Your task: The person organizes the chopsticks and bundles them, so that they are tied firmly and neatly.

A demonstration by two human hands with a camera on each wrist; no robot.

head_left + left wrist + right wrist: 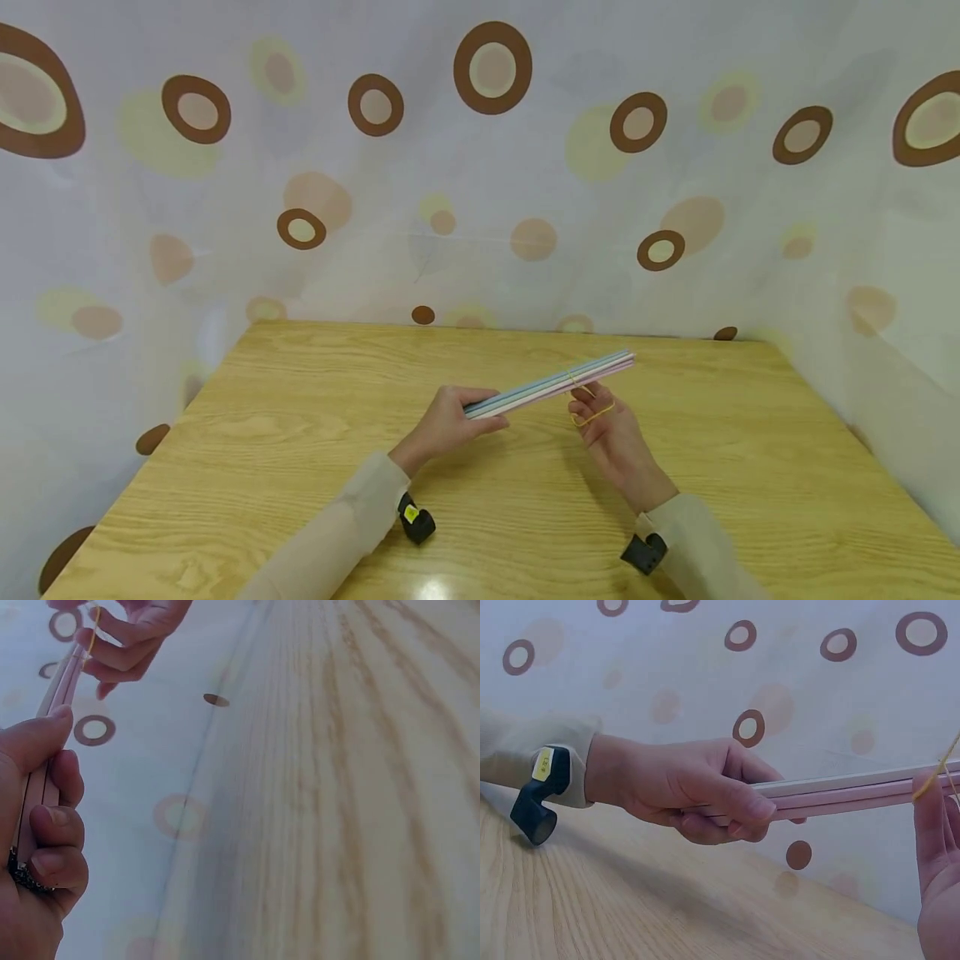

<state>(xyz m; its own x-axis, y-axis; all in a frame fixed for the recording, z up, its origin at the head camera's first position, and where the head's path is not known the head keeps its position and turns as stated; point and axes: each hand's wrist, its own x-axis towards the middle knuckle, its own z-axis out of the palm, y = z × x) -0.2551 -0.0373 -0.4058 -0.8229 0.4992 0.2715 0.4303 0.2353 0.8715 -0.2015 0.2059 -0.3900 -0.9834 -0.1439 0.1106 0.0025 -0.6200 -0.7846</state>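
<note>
A bundle of slim, pencil-like sticks (pixel 551 385) in pale blue, white and pink slants up to the right above the table. My left hand (pixel 447 421) grips its lower end, thumb along the side and fingers curled round it. Dark, speckled ends (pixel 28 876) show by the palm in the left wrist view. Near the other end, a thin yellow rubber band (pixel 600 414) passes around the sticks and loops over the fingers of my right hand (pixel 618 446). Those fingers are bent, with the band stretched across them close under the bundle.
Below both hands lies a wooden table (pixel 300 467) with light grain. A pale curtain-like sheet (pixel 450 275) with brown rings and spots stands behind it and along both sides. Each wrist wears a small black camera (pixel 417 521) on its sleeve cuff.
</note>
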